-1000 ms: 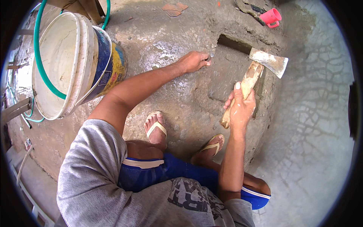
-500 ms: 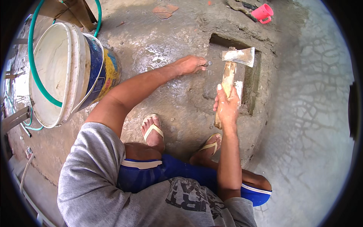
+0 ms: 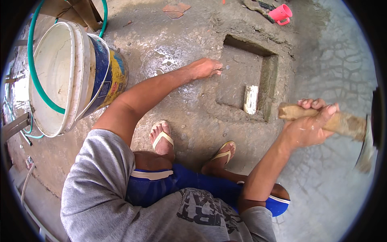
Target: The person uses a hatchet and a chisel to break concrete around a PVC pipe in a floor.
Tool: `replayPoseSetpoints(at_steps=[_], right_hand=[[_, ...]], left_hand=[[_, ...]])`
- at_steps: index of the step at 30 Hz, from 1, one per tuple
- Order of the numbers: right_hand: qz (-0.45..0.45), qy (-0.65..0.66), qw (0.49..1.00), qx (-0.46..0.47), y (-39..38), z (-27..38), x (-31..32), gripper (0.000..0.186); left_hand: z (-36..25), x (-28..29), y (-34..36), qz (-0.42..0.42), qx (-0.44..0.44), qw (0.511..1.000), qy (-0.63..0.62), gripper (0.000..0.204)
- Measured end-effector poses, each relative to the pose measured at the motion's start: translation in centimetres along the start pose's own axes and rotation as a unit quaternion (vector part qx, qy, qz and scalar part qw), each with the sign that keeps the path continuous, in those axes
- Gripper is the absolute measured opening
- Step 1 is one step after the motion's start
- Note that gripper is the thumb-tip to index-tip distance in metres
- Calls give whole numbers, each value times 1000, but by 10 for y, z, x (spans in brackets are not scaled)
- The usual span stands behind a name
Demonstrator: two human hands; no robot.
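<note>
My right hand (image 3: 308, 127), out to the right, is wrapped round the wooden handle of a hatchet (image 3: 350, 124). The hatchet's metal head reaches the right rim of the view and is blurred. At the left edge of a rectangular pit (image 3: 271, 76), the fingers of my left hand (image 3: 206, 68) are closed on a thin metal rod (image 3: 227, 67). Only the rod's end shows; my hand hides the rest. A white, dirt-stained piece (image 3: 250, 99), perhaps a pipe stub, lies in the near part of the pit, right of my left hand.
A large lidded bucket (image 3: 76, 78) stands at the left, with a green hose (image 3: 38, 76) across its lid. Broken reddish tile (image 3: 175, 10) lies at the far side, a pink mug (image 3: 280, 14) at the far right. Smooth cracked-looking cement (image 3: 322, 177) borders the pit on the right.
My right hand has swung the hatchet from above the pit out to the right, its head now away from the rod. My left hand stays at nearly the same spot.
</note>
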State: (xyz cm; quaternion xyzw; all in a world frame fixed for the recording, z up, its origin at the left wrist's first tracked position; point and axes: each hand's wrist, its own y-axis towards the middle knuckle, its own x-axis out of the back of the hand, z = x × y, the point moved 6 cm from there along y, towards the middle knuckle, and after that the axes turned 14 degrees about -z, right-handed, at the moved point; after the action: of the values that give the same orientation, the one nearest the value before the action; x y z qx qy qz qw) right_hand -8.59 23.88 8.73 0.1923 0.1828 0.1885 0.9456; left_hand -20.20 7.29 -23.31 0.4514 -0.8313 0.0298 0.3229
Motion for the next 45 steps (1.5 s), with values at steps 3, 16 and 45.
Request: replayPoseSetpoints(at_steps=[3, 16, 45], right_hand=[[121, -91, 988, -18, -60, -78, 39, 28], [119, 6, 989, -84, -57, -55, 1, 25], [369, -363, 852, 75, -156, -187, 78, 25]], left_hand=[[-8, -6, 7, -3, -6, 1000, -4, 27], [2, 7, -8, -30, 5, 999, -9, 26], [-2, 6, -10, -65, 5, 996, -60, 25]])
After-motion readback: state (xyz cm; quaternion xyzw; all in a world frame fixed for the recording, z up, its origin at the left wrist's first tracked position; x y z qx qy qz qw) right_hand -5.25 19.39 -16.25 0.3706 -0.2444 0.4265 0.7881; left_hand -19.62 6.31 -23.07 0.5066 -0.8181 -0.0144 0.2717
